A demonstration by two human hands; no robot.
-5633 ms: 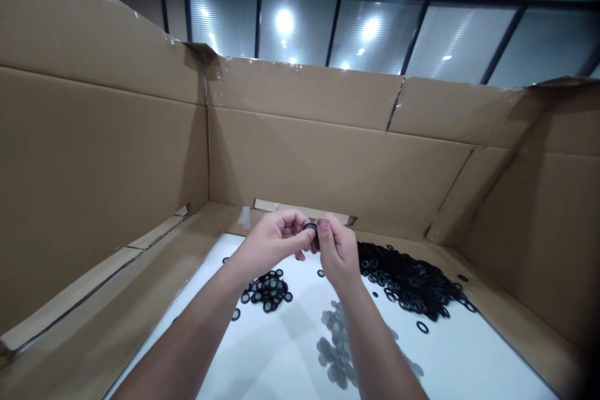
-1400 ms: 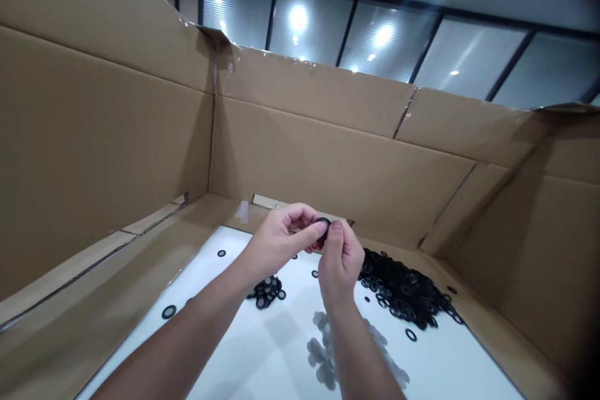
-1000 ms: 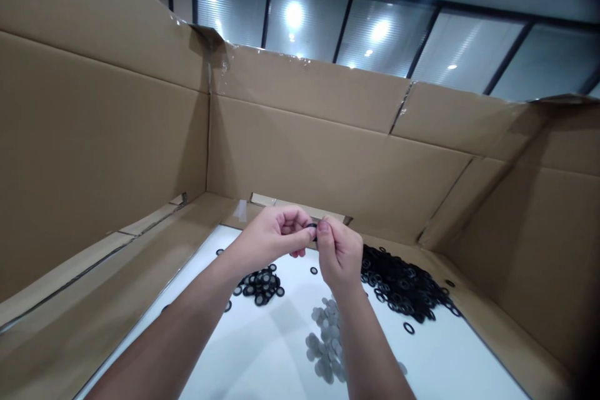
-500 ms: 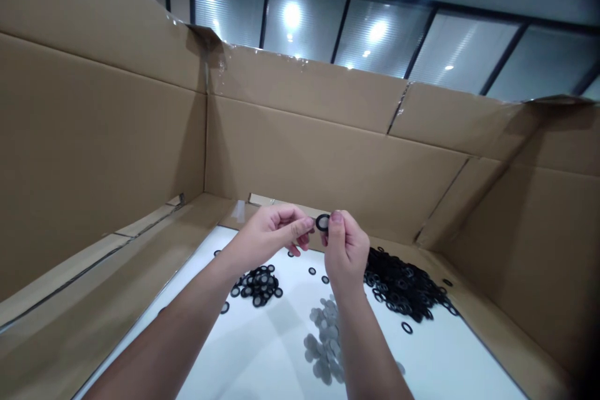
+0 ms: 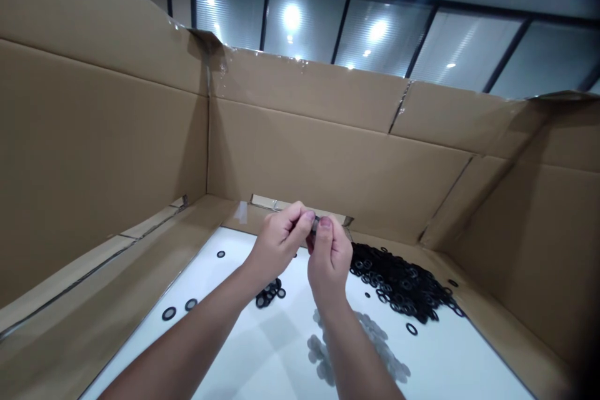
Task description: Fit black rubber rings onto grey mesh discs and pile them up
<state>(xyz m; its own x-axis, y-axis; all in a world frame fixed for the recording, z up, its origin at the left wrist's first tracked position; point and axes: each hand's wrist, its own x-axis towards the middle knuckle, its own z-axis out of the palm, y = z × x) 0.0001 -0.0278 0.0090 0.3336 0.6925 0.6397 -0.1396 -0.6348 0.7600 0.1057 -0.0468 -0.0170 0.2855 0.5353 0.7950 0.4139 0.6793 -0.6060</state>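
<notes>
Between both thumbs and fingertips is a small black rubber ring point(image 5: 315, 224), mostly covered by the fingers. My left hand point(image 5: 282, 236) pinches its left side, and my right hand point(image 5: 330, 255) pinches its right side. The two hands almost touch above the far part of the white board. Below my left wrist lies a pile of black rings with grey discs inside point(image 5: 268, 295), partly hidden by that forearm. Thin round grey discs point(image 5: 321, 356) are scattered on both sides of my right forearm. A large heap of black rings point(image 5: 403, 284) spreads out right of my right hand.
Tall cardboard walls point(image 5: 300, 150) surround the white board point(image 5: 262, 362). Single rings, such as a filled one point(image 5: 169, 313) at the left and a loose one point(image 5: 411, 329) at the right, lie apart from the heaps. Windows point(image 5: 300, 19) stand behind the far wall.
My right hand has moved left and my hands have come together. Now both hands pinch the ring, whose grey centre showed before and is mostly covered now.
</notes>
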